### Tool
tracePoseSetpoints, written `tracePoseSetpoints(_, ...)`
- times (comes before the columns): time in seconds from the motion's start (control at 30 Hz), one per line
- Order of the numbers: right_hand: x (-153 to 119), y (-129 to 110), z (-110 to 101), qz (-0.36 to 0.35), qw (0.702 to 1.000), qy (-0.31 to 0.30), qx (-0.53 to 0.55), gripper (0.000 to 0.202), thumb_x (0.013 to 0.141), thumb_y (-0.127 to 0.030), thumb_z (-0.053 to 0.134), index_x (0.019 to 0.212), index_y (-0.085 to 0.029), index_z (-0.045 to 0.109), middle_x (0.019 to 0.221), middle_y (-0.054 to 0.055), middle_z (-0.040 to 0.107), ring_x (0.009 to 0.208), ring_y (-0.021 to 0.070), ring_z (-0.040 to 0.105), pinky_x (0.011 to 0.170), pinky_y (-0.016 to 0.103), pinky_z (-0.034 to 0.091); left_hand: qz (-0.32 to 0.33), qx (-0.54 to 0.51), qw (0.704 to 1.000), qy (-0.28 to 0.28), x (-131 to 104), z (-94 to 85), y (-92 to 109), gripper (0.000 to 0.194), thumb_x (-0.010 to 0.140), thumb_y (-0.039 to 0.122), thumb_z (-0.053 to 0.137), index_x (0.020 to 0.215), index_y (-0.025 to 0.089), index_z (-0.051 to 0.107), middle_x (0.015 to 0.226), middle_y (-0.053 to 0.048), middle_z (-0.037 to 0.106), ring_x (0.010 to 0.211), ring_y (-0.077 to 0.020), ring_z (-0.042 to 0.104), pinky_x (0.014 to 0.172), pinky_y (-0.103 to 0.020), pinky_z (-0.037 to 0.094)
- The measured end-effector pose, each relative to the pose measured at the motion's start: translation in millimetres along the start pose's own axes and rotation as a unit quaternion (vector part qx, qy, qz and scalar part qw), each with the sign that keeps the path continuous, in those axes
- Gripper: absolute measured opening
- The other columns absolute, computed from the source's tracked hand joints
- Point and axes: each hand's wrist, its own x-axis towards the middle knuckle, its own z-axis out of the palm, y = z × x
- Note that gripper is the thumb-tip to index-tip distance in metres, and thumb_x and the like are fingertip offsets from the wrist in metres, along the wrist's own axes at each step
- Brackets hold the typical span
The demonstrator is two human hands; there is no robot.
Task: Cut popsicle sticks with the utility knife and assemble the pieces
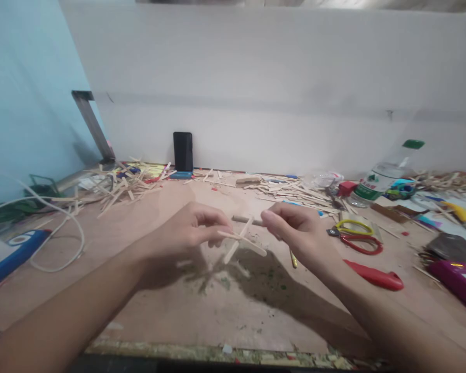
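My left hand (202,225) pinches the end of a pale craft stick (252,244) above the table. A second craft stick (233,249) crosses it in an X; whether the two are joined I cannot tell. My right hand (291,223) is closed with thumb and fingertips on a thin grey-brown stick (238,219), which points left towards my left hand. The far end of the second craft stick meets or overlaps this grey-brown stick. Below my right hand shows a slim yellowish tip (293,260), its other end hidden.
Red-and-yellow-handled scissors (359,235) and a red-handled tool (376,275) lie at right, near a bottle (380,178) and a purple object (456,282). Loose craft sticks (120,184) pile along the back. A phone (183,151) leans upright; a white cable (81,238) loops at left.
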Motion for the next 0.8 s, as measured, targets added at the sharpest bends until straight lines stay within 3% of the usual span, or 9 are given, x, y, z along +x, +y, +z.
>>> tracePoseSetpoints(0.07, 3, -1, -4, -0.028, 0.999, 0.006, -0.020, 0.027, 0.084, -0.044, 0.076, 0.076, -0.018, 0.073, 0.072, 0.002, 0.066, 0.064, 0.0143, 0.054, 0.057, 0.027, 0.040, 0.004, -0.002, 1.000, -0.017, 0, -0.4, 0, 0.021, 0.092, 0.035, 0.071, 0.082, 0.019, 0.080, 0.073, 0.000, 0.068, 0.069, -0.0132, 0.059, 0.067, -0.024, 0.045)
tracePoseSetpoints(0.13, 5, -1, -7, -0.006, 0.998, -0.068, -0.008, 0.026, 0.082, -0.043, 0.079, 0.089, -0.018, 0.080, 0.085, 0.006, 0.074, 0.071, 0.0167, 0.059, 0.061, 0.028, 0.043, 0.009, 0.002, 1.000, -0.014, -1, 1.4, 1, 0.019, 0.091, 0.034, 0.072, 0.083, 0.020, 0.083, 0.078, -0.003, 0.074, 0.073, -0.0151, 0.063, 0.071, -0.025, 0.048)
tracePoseSetpoints(0.27, 4, -4, -8, 0.051, 0.976, -0.205, 0.054, 0.031, 0.085, -0.046, 0.077, 0.081, -0.016, 0.078, 0.065, 0.003, 0.067, 0.059, 0.0142, 0.053, 0.056, 0.029, 0.038, -0.004, -0.008, 1.000, -0.002, -4, 8.9, 5, 0.018, 0.088, 0.034, 0.076, 0.083, 0.021, 0.086, 0.081, -0.006, 0.079, 0.076, -0.0179, 0.066, 0.072, -0.026, 0.050)
tracePoseSetpoints(0.4, 0, -4, -5, 0.068, 0.973, -0.192, 0.110, 0.035, 0.084, -0.049, 0.078, 0.075, -0.015, 0.075, 0.060, 0.001, 0.064, 0.055, 0.0125, 0.050, 0.053, 0.028, 0.034, 0.007, -0.017, 1.000, -0.008, -5, 8.8, 6, 0.017, 0.090, 0.032, 0.074, 0.083, 0.020, 0.085, 0.080, -0.005, 0.078, 0.074, -0.0161, 0.064, 0.071, -0.023, 0.050)
tracePoseSetpoints(0.57, -5, -2, 8, 0.128, 0.954, -0.171, 0.209, 0.048, 0.073, -0.059, 0.087, 0.064, -0.016, 0.068, 0.052, -0.002, 0.056, 0.048, 0.0090, 0.040, 0.048, 0.026, 0.026, 0.071, 0.047, 0.994, -0.072, -2, 2.8, -1, 0.027, 0.095, 0.034, 0.069, 0.084, 0.016, 0.084, 0.077, -0.007, 0.076, 0.069, -0.0160, 0.063, 0.069, -0.024, 0.048)
tracePoseSetpoints(0.73, -6, -1, 15, 0.200, 0.914, -0.152, 0.320, 0.046, 0.068, -0.051, 0.093, 0.060, -0.015, 0.064, 0.048, -0.005, 0.050, 0.043, 0.0049, 0.027, 0.044, 0.025, 0.011, 0.087, 0.040, 0.995, 0.026, -6, 13.4, -3, 0.020, 0.092, 0.026, 0.070, 0.080, 0.018, 0.084, 0.076, -0.005, 0.075, 0.071, -0.0160, 0.064, 0.072, -0.026, 0.048)
tracePoseSetpoints(0.8, -6, -1, 16, 0.224, 0.899, -0.165, 0.337, 0.045, 0.065, -0.048, 0.094, 0.060, -0.015, 0.064, 0.047, -0.005, 0.049, 0.042, 0.0042, 0.023, 0.043, 0.026, 0.008, 0.068, 0.030, 0.997, 0.010, -7, 16.8, -3, 0.020, 0.092, 0.027, 0.070, 0.081, 0.019, 0.084, 0.080, -0.006, 0.077, 0.077, -0.0177, 0.066, 0.075, -0.027, 0.048)
